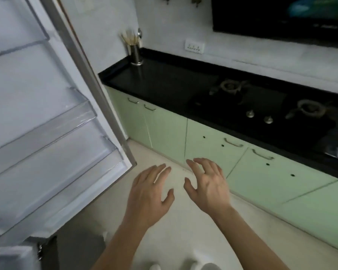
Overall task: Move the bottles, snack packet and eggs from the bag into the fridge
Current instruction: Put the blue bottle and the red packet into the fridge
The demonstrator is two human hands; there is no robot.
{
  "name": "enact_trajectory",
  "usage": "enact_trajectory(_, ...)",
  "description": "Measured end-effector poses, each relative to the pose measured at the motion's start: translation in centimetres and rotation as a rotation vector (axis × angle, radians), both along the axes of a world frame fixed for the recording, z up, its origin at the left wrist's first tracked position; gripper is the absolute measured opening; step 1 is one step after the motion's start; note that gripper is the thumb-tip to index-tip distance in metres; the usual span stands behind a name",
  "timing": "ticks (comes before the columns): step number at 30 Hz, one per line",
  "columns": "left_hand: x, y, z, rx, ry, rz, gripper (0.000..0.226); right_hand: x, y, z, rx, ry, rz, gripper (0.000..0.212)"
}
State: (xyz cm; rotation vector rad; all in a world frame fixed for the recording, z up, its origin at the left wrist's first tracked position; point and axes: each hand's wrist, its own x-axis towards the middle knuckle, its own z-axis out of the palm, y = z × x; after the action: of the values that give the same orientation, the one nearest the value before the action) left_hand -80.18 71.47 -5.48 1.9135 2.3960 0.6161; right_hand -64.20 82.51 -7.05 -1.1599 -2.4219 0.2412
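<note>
The fridge door (47, 117) stands swung open on the left, its clear door shelves (53, 121) holding nothing that I can see. My left hand (150, 193) hovers over the pale floor, fingers straight and spread, holding nothing. Beside it my right hand (207, 182) is also out in front, fingers loosely bent and spread, holding nothing. Neither hand touches the door. No bag, bottle, snack packet or egg is in view.
A black countertop (164, 78) runs along the right with a gas hob (261, 106) and a steel holder of sticks (136, 53) at its far end. Green cabinets (213, 149) sit below it. Pale floor (180, 230) lies underfoot.
</note>
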Motion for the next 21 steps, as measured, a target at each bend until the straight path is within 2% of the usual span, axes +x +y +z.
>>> enact_trajectory(7, 2.9, 3.3, -0.6, -0.006, -0.032, -0.370, 0.054, 6.4, -3.9, 1.2, 0.002, -0.049, -0.409, 0.048)
enact_trajectory(13, 5.0, 2.0, -1.1, -0.054, -0.088, -0.630, 0.054, 9.1, -10.3, 0.6, -0.070, -0.066, -0.730, 0.051)
enact_trajectory(21, 9.7, 0.1, -1.2, -0.053, -0.130, -0.904, 0.056, 12.4, -19.3, 0.6, -0.133, -0.120, -1.003, 0.051)
